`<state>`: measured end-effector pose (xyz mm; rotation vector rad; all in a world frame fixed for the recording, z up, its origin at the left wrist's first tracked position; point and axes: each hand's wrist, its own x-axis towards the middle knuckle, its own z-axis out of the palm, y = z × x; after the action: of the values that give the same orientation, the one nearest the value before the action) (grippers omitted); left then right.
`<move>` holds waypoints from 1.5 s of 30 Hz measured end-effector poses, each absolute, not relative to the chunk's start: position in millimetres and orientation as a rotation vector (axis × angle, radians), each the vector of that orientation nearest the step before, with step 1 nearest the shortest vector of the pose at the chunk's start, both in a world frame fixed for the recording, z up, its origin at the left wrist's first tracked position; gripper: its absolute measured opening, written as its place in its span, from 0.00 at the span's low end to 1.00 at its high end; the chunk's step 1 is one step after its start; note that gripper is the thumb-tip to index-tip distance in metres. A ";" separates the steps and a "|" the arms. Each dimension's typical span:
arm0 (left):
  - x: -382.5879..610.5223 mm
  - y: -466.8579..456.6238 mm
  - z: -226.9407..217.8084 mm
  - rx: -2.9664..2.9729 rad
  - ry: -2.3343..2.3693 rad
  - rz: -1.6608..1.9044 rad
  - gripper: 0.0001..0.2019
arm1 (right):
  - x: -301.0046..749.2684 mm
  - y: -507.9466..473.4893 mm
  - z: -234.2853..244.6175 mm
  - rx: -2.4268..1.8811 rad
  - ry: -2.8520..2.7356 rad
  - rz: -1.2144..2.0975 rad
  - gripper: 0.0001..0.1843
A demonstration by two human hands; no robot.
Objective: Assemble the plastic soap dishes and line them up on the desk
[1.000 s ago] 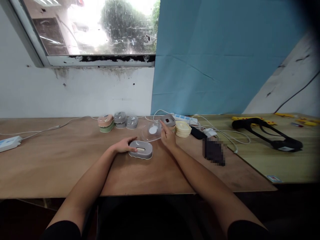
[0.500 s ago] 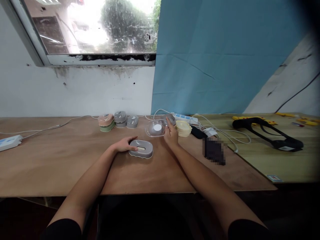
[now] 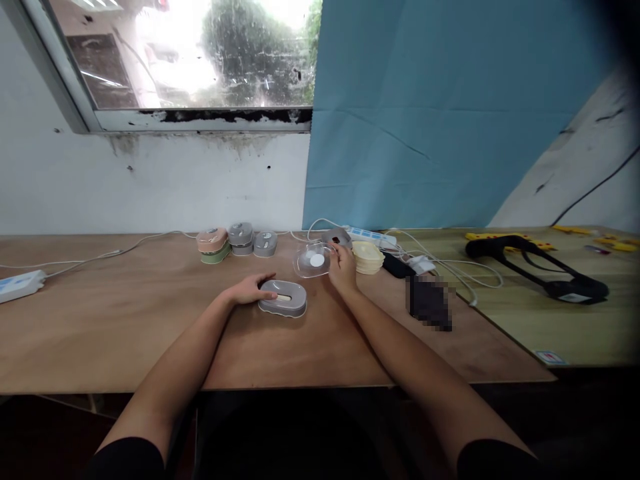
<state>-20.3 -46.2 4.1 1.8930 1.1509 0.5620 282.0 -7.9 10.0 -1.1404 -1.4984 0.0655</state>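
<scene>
My left hand (image 3: 249, 290) rests on the wooden table (image 3: 125, 320) with its fingers curled round the left end of a grey oval box (image 3: 283, 298) that has a pale slot in its top. My right hand (image 3: 343, 269) is raised a little behind it, pinching a clear plastic lid (image 3: 312, 260) with a white disc in its middle. Just behind that hand lies another grey piece (image 3: 337, 237). A stack of cream-coloured oval parts (image 3: 367, 257) sits right of my right hand.
Several small boxes, pink, green and grey (image 3: 236, 241), line the back of the table. A white power strip (image 3: 370, 236) and cables lie behind the stack, another strip (image 3: 17, 285) at far left. A black strap device (image 3: 540, 267) lies on the right.
My right hand has shifted slightly right and back with the clear lid, tilting it. The left hand and grey box have stayed still.
</scene>
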 end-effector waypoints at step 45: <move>-17.1 -48.6 4.5 1.966 1.205 0.569 0.44 | 273.6 -9.8 5.4 -1.276 -1.674 0.356 0.19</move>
<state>-17.1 -48.6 4.5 1.9660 1.2054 0.5691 273.6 -9.8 5.4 -1.2756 -1.6738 0.3565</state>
